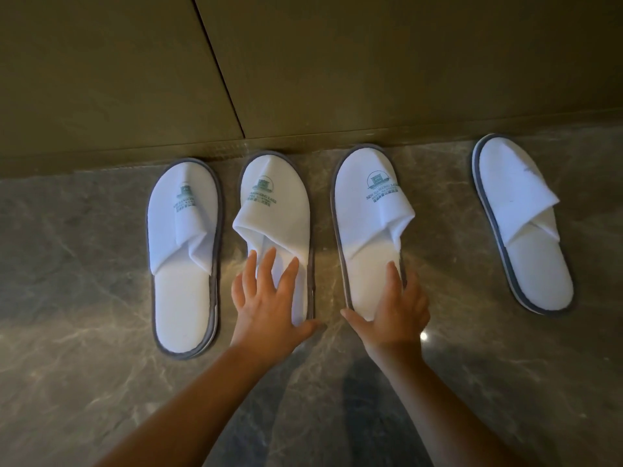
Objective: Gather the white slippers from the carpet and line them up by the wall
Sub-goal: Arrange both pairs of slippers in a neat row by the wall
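Several white slippers with grey edging lie toes-to-wall on the marble floor. The leftmost slipper (183, 237) lies flat on its own. My left hand (266, 308) rests on the heel of the second slipper (274, 203), fingers spread over the insole and thumb round the heel's right edge. My right hand (394, 315) grips the heel of the third slipper (369, 210), thumb at its left edge and fingers on its right; this slipper is tipped slightly. A fourth slipper (515, 210) lies apart at the right, angled and untouched.
A brown panelled wall (303, 79) runs along the top, with a dark seam in it. The glossy grey marble floor (67, 264) stretches left, right and toward me. A wide gap separates the third and fourth slippers.
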### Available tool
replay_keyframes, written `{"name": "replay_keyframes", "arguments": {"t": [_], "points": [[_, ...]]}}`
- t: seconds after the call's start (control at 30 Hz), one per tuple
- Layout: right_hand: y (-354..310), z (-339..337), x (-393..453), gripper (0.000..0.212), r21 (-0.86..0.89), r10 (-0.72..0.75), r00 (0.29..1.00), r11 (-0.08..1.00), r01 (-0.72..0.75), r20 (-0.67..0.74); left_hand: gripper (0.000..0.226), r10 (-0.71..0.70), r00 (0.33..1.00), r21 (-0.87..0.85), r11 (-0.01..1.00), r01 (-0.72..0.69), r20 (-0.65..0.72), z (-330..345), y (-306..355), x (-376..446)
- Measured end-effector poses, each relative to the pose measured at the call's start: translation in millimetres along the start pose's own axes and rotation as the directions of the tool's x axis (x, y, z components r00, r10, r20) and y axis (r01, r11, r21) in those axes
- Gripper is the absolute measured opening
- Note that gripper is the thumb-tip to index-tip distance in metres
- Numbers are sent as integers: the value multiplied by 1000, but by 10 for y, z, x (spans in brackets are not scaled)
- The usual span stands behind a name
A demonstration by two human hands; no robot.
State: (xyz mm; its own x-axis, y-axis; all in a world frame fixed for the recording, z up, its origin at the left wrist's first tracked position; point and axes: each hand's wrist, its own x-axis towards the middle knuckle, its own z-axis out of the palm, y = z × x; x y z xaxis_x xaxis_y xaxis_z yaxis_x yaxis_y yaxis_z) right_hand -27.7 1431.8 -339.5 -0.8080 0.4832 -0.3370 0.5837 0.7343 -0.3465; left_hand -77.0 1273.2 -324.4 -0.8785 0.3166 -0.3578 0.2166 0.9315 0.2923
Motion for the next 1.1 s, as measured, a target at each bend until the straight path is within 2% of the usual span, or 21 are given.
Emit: {"name": "replay_keyframes", "arguments": {"t": [0.13,0.27,0.43,0.53,0.6,0.87,1.1], "points": [[273,-251,20,88,77,7,994,997,1,-112,84,177,978,-76,980,-186,-108,-43,282,15],[780,-587,225,83,31,101,984,995,-98,-145,88,296,955,-8,955,-296,29,104,645,200],[1339,-877,537,89,27,196,957,980,-195,-213,97,273,946,124,947,-296,173,361,788,371],[1578,-906,656,99,46,266,940,964,-262,-215,104,258,946,197,935,-296,198,400,821,393],[1679,-881,696,103,86,284,933,959,-271,-220,107,255,948,170,942,-288,193,400,842,391],[1708,-807,707,92,316,250,932,935,-162,-261,100,303,932,135,934,-332,198,366,964,355],[1257,-503,346,92,355,169,944,933,-61,-282,94,306,934,121,936,-331,184,391,992,361]]}}
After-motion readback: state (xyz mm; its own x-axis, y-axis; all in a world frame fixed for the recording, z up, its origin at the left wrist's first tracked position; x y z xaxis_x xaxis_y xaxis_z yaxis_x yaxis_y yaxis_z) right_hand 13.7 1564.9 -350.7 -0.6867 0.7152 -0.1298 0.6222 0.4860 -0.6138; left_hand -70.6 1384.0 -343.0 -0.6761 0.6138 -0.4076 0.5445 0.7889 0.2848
